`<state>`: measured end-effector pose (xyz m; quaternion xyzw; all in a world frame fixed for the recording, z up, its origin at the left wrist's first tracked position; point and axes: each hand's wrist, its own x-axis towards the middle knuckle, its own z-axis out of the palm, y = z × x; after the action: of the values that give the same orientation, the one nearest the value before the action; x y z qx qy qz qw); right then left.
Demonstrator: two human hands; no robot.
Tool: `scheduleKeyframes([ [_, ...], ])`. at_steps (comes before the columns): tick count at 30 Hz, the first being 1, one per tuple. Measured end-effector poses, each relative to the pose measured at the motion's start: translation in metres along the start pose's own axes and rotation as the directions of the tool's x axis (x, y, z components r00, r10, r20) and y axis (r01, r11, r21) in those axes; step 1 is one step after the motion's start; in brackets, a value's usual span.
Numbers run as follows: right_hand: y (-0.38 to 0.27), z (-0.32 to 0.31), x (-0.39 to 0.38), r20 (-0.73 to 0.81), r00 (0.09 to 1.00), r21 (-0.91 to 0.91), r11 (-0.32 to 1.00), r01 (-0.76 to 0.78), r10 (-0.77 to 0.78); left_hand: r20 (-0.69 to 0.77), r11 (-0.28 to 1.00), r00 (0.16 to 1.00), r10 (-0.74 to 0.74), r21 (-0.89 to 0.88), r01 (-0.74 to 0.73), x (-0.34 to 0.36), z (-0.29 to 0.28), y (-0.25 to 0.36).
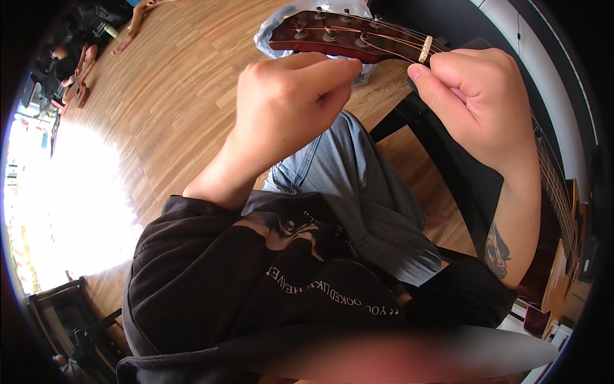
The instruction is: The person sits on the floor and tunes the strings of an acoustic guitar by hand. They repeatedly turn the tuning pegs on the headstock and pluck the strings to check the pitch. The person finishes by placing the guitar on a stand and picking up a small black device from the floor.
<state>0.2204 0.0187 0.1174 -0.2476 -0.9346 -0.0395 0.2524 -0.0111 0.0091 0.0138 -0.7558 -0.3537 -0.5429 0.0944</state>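
A guitar's dark reddish-brown headstock [348, 46] points up and left at the top, with metal tuning posts and a pale nut [425, 49]. My left hand [291, 93] is closed at the headstock's lower edge; its fingers curl out of sight, hiding whatever they grip. Just past the nut, my right hand [483, 96] is closed, thumb against a bent forefinger. A guitar string [387, 53] bows out from a post toward that thumb and forefinger, which appear to pinch it. The neck is mostly covered by this hand; its strings [553, 173] reappear beyond my right forearm.
Behind the headstock lies a clear plastic bag [272, 32] on the wooden floor [185, 83]. My jeans-covered legs [364, 185] are below my hands. A small guitar-shaped instrument [78, 94] stands far left, and a dark-framed chair [61, 307] is at lower left.
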Motion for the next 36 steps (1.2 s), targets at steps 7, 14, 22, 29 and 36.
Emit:
scheduleKeyframes([
  [7,0.002,0.000,0.001,0.002,1.000,-0.004,1.000,0.016,-0.016,0.101,0.922,0.917,-0.385,0.013,0.386,0.000,-0.009,0.018],
  [14,0.000,0.001,0.001,-0.020,1.000,0.001,1.000,0.016,-0.016,-0.008,0.969,0.971,-0.240,-0.063,0.239,-0.002,0.006,0.017],
  [22,-0.001,0.001,0.001,0.001,1.000,-0.029,1.000,-0.002,0.002,0.206,0.883,0.867,-0.455,-0.024,0.469,0.005,-0.016,0.022],
  [29,-0.001,0.001,0.001,-0.011,1.000,0.005,1.000,0.000,0.000,0.134,0.890,0.887,-0.441,-0.064,0.452,0.001,-0.003,0.021],
  [36,-0.002,-0.001,0.001,-0.012,1.000,-0.005,1.000,-0.009,0.009,0.050,0.996,0.999,0.013,0.084,-0.017,0.003,0.000,0.001],
])
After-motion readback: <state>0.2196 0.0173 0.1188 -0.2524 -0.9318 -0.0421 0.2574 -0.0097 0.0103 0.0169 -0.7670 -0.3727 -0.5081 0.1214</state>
